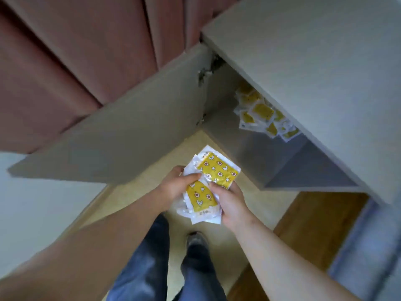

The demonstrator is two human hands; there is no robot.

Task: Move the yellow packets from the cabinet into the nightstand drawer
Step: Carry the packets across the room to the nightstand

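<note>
In the head view the left hand (173, 185) and the right hand (231, 205) each have the grip closed on a loose bundle of yellow packets (218, 172), thumbs on top. They hold it in front of the open cabinet (303, 61), where a heap of packets (259, 111) lies on the shelf (225, 131); the nightstand drawer is not visible. The packets seem light, thin and bendable, with smooth film that probably slides, so pinching the whole bundle across its middle looks safer than holding one white edge.

The held bundle shows two yellow packets (218, 171) face-up; those beneath cannot be counted. Roughly seven heaped packets (262, 111) lie in the cabinet (303, 72), partly hidden.
</note>
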